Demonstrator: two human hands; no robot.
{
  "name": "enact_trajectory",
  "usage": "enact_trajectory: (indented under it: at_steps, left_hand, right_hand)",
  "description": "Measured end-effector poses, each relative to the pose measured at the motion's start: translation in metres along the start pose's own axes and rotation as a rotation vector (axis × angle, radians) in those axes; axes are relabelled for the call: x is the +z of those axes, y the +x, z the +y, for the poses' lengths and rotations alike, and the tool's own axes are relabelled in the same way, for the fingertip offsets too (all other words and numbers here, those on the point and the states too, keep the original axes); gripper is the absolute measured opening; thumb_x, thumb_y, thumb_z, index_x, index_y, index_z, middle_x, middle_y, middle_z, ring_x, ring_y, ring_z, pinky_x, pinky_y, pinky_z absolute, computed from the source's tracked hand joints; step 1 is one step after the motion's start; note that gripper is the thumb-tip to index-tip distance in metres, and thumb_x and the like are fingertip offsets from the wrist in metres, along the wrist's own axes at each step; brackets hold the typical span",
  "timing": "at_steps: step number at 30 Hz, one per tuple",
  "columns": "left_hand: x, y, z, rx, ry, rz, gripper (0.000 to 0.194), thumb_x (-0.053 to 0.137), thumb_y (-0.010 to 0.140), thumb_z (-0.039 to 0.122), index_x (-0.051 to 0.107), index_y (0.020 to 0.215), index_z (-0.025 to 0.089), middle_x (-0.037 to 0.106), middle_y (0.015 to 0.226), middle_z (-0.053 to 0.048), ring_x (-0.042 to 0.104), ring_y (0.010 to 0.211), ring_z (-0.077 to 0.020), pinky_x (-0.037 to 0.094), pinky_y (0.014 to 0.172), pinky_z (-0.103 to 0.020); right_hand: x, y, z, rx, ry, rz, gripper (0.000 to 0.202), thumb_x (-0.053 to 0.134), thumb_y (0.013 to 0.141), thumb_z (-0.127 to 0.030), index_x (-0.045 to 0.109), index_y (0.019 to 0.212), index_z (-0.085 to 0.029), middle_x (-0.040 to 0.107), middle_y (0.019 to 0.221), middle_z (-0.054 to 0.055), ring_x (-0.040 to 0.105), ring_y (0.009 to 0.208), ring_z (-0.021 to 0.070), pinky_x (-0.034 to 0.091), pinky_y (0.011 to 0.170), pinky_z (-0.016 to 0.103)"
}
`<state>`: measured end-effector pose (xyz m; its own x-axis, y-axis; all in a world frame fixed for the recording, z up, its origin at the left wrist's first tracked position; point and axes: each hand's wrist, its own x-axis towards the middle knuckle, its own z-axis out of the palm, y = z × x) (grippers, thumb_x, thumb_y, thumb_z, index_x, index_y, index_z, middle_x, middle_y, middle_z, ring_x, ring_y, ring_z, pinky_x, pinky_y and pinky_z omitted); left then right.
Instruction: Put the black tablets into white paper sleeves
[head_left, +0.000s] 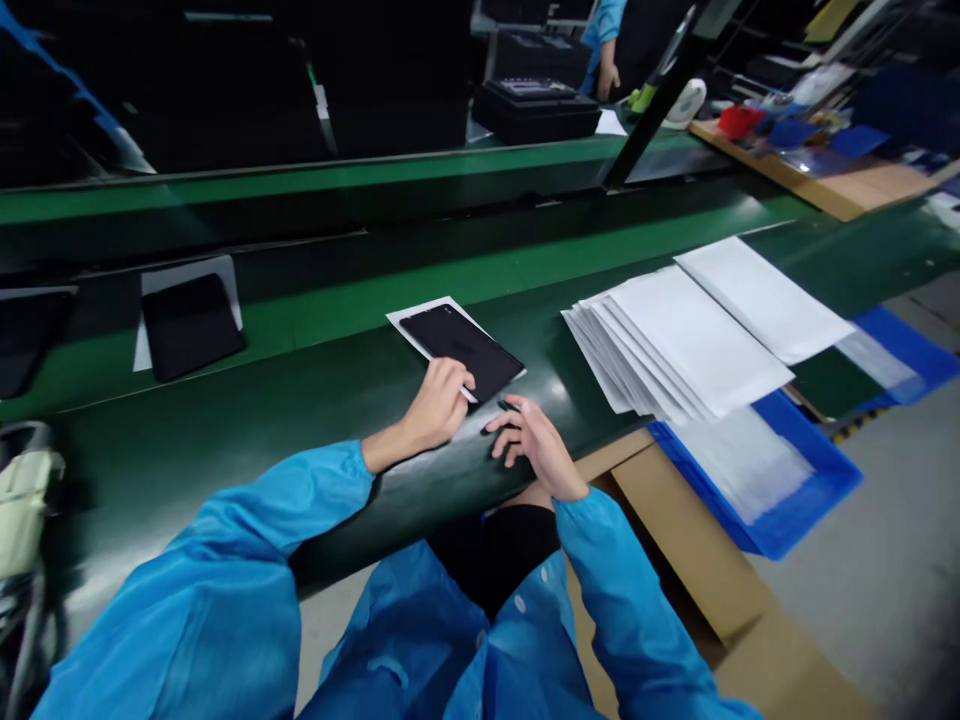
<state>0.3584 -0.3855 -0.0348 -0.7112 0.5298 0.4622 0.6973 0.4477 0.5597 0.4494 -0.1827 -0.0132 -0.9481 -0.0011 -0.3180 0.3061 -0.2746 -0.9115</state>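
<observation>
A black tablet [465, 345] lies on a white envelope-like sheet [398, 318] on the green bench, the sheet's edges showing around it. My left hand [441, 402] is closed at the tablet's near left corner, fingers curled onto the edge; its thumb is mostly hidden. Just right of it, my right hand [538, 445] hovers near the tablet's near edge, fingers apart and loosely bent. Small dark spots show at two of its fingertips; I cannot tell what they are. To the right, a fanned stack of white envelopes [690, 340] rests on the bench.
Another black tablet [191, 325] on a white sheet lies at left, with a further dark one [30, 335] beyond it. Blue trays [817, 510] and an open cardboard box [690, 540] stand below the bench's right edge. Across the bench is another person's hand [608, 78].
</observation>
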Motion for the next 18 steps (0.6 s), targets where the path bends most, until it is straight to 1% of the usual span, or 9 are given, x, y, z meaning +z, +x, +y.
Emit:
enact_trajectory:
  at_steps: [2,3,5,7,9,12,14,16,18]
  left_hand:
    - [0.011,-0.01,0.017,0.1,-0.076,-0.08,0.022,0.045,0.097,0.012,0.06,0.111,0.02,0.062,0.112,-0.012,0.052,0.109,-0.0279,0.048,0.099,-0.047]
    - [0.014,-0.013,0.022,0.137,-0.095,-0.115,0.019,0.047,0.1,0.014,0.06,0.112,0.02,0.063,0.113,-0.012,0.053,0.109,-0.0277,0.048,0.099,-0.047]
    - [0.017,-0.016,0.025,0.185,-0.106,-0.168,0.012,0.052,0.103,0.019,0.062,0.109,0.02,0.065,0.111,-0.012,0.055,0.108,-0.0271,0.05,0.098,-0.045]
    - [0.018,-0.015,0.023,0.193,-0.092,-0.17,0.01,0.054,0.105,0.022,0.064,0.103,0.021,0.065,0.109,-0.012,0.057,0.106,-0.0264,0.051,0.097,-0.044]
    - [0.016,-0.014,0.017,0.159,-0.066,-0.114,0.017,0.052,0.107,0.025,0.065,0.097,0.021,0.066,0.108,-0.012,0.059,0.104,-0.0256,0.051,0.094,-0.043]
    - [0.005,-0.014,0.003,0.079,-0.038,-0.013,0.025,0.045,0.11,0.028,0.063,0.093,0.021,0.067,0.105,-0.012,0.061,0.1,-0.0245,0.052,0.09,-0.041]
    - [-0.009,-0.016,-0.007,0.014,-0.017,0.001,0.028,0.041,0.11,0.028,0.062,0.093,0.022,0.068,0.101,-0.011,0.061,0.097,-0.0246,0.052,0.089,-0.041]
    - [-0.025,-0.018,-0.015,-0.046,0.048,-0.059,0.028,0.04,0.11,0.029,0.061,0.092,0.023,0.071,0.101,-0.01,0.061,0.098,-0.026,0.05,0.09,-0.043]
    - [-0.037,-0.021,-0.019,-0.072,0.156,-0.15,0.026,0.045,0.108,0.031,0.062,0.09,0.023,0.074,0.106,-0.011,0.061,0.102,-0.0288,0.048,0.09,-0.046]
  right_hand:
    - [0.004,0.007,0.002,0.003,0.058,0.041,0.056,0.075,0.083,-0.07,0.057,0.112,-0.026,0.076,0.082,-0.001,0.07,0.055,0.0155,0.049,0.039,0.021]
    - [0.005,0.009,0.004,-0.005,0.081,0.07,0.054,0.08,0.081,-0.066,0.056,0.109,-0.026,0.075,0.08,-0.002,0.069,0.053,0.0155,0.05,0.039,0.022]
    - [0.004,0.012,0.01,-0.026,0.123,0.106,0.051,0.085,0.077,-0.056,0.057,0.107,-0.026,0.073,0.076,-0.003,0.068,0.051,0.0156,0.052,0.04,0.024]
    - [0.001,0.013,0.015,-0.05,0.163,0.115,0.048,0.086,0.076,-0.049,0.057,0.106,-0.026,0.072,0.074,-0.004,0.067,0.05,0.0158,0.053,0.041,0.025]
    - [-0.006,0.015,0.017,-0.073,0.196,0.125,0.044,0.085,0.075,-0.045,0.056,0.104,-0.026,0.07,0.072,-0.005,0.067,0.05,0.0162,0.053,0.041,0.026]
    - [-0.024,0.021,0.012,-0.112,0.236,0.169,0.04,0.084,0.073,-0.038,0.058,0.1,-0.025,0.071,0.074,-0.003,0.068,0.054,0.0178,0.054,0.042,0.027]
    - [-0.04,0.024,0.005,-0.157,0.263,0.221,0.039,0.083,0.07,-0.035,0.06,0.1,-0.025,0.073,0.08,-0.001,0.072,0.062,0.0196,0.055,0.043,0.027]
    - [-0.057,0.025,-0.002,-0.202,0.286,0.266,0.04,0.084,0.069,-0.034,0.062,0.101,-0.025,0.074,0.086,-0.001,0.074,0.071,0.0215,0.058,0.045,0.028]
    - [-0.068,0.023,-0.006,-0.236,0.301,0.282,0.044,0.087,0.068,-0.036,0.063,0.103,-0.026,0.076,0.093,-0.001,0.076,0.08,0.0228,0.063,0.051,0.03]
